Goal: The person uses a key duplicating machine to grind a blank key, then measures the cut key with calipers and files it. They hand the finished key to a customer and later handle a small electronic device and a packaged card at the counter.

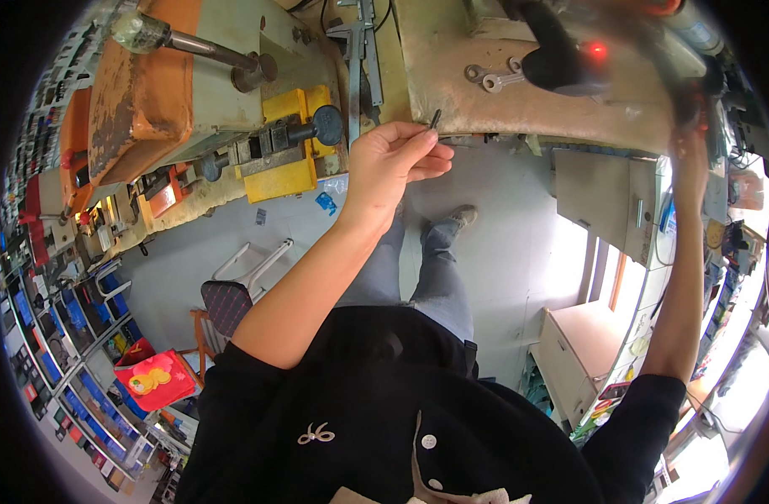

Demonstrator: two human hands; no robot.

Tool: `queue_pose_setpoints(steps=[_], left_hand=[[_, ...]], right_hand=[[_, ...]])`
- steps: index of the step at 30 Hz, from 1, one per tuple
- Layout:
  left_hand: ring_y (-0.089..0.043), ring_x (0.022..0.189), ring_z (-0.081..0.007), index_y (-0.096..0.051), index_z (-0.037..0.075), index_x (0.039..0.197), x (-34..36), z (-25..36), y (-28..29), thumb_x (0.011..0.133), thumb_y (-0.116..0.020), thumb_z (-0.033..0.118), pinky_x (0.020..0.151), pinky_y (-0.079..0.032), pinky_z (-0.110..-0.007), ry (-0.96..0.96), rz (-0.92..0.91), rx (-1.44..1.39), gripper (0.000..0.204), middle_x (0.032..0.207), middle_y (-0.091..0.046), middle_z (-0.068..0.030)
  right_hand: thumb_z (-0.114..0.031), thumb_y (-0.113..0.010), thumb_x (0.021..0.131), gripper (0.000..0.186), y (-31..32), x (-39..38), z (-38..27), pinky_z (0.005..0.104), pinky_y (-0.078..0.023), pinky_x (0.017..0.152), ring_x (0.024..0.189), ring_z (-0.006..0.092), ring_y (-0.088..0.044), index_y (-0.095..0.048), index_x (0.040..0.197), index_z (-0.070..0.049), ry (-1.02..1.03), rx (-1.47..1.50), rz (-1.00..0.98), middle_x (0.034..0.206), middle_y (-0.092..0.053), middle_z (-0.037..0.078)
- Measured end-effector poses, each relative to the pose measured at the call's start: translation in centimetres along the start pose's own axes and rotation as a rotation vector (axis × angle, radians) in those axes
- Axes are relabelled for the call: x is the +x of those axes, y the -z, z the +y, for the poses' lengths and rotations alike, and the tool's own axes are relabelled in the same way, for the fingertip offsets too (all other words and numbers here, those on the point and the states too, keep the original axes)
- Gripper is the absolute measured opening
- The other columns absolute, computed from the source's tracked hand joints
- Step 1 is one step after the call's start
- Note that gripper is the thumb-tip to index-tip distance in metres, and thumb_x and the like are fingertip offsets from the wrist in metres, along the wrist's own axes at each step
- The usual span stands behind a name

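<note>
My left hand (pixel 401 154) is raised at the front edge of the workbench. Thumb and forefinger pinch a small, thin, dark rod (pixel 436 119), which points up and away from me; its exact kind does not show. My right arm reaches far out along the right side. The right hand (pixel 689 126) is blurred beside dark machine parts, and its fingers cannot be made out. A black rounded device (pixel 565 69) with a glowing red light stands between the hands, toward the far side.
Two wrenches (pixel 495 77) lie on the bench (pixel 452 76). A caliper (pixel 363 59) rests farther left. At the left stands an orange and grey machine (pixel 149 101) with a lever, beside a yellow clamp block (pixel 275 176). Below are a chair (pixel 226 307), a red bag (pixel 155 375) and a cabinet (pixel 603 197).
</note>
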State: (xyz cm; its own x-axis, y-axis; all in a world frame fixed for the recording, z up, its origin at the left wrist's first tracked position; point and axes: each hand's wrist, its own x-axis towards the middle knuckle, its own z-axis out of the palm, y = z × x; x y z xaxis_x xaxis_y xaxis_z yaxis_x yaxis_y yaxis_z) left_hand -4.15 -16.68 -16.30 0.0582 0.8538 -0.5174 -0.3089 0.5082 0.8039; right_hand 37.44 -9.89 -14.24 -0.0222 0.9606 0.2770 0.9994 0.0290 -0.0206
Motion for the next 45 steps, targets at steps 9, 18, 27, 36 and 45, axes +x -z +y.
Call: queue_pose_setpoints(steps=[9,18,27,36,45], left_hand=[[-0.062,0.065,-0.0168,-0.054,-0.001,0.088,0.8,0.3,0.0,0.084,-0.058,0.010,0.066,-0.053,-0.027,-0.008,0.007,0.032,0.013,0.079,-0.064,-0.0140],[-0.063,0.065,-0.0189,-0.053,-0.002,0.090,0.2,-0.2,0.3,0.084,-0.058,0.010,0.061,-0.052,-0.027,-0.004,-0.070,0.061,0.014,0.076,-0.063,-0.0150],[-0.056,0.055,-0.0141,-0.038,0.000,0.104,1.3,0.3,0.4,0.082,-0.059,0.005,0.052,-0.045,-0.023,-0.166,-0.145,0.123,0.030,0.065,-0.059,-0.0119],[-0.052,0.049,-0.0120,-0.031,0.004,0.093,2.0,0.5,1.1,0.082,-0.059,0.004,0.047,-0.042,-0.021,-0.179,-0.197,0.258,0.030,0.062,-0.058,-0.0117],[-0.055,0.050,-0.0124,-0.029,0.003,0.092,2.2,0.4,1.3,0.083,-0.056,0.001,0.045,-0.042,-0.019,-0.059,-0.250,0.082,0.029,0.061,-0.056,-0.0110]], right_hand=[[-0.008,-0.054,0.084,0.030,-0.8,-6.2,-3.3,0.0242,-0.044,0.063,0.070,0.0125,-0.056,-0.052,0.114,-0.005,-0.340,0.435,0.157,0.081,-0.059,0.006],[0.000,-0.044,0.086,0.022,1.7,-12.9,-19.6,0.0199,-0.039,0.059,0.059,0.0097,-0.045,-0.056,0.104,0.000,-0.469,0.834,-0.035,0.072,-0.053,0.006],[0.008,-0.052,0.080,0.040,0.1,-12.4,-29.3,0.0214,-0.036,0.050,0.051,0.0109,-0.039,-0.057,0.116,-0.007,-0.301,0.914,-0.015,0.058,-0.039,0.004],[0.011,-0.056,0.071,0.046,-0.2,-12.6,-29.6,0.0244,-0.033,0.043,0.044,0.0146,-0.035,-0.062,0.112,-0.010,-0.185,0.797,-0.071,0.055,-0.031,0.005],[0.011,-0.058,0.069,0.048,-1.7,-10.8,-30.1,0.0272,-0.034,0.043,0.044,0.0153,-0.036,-0.063,0.111,-0.011,-0.245,0.820,0.044,0.054,-0.031,0.005]])
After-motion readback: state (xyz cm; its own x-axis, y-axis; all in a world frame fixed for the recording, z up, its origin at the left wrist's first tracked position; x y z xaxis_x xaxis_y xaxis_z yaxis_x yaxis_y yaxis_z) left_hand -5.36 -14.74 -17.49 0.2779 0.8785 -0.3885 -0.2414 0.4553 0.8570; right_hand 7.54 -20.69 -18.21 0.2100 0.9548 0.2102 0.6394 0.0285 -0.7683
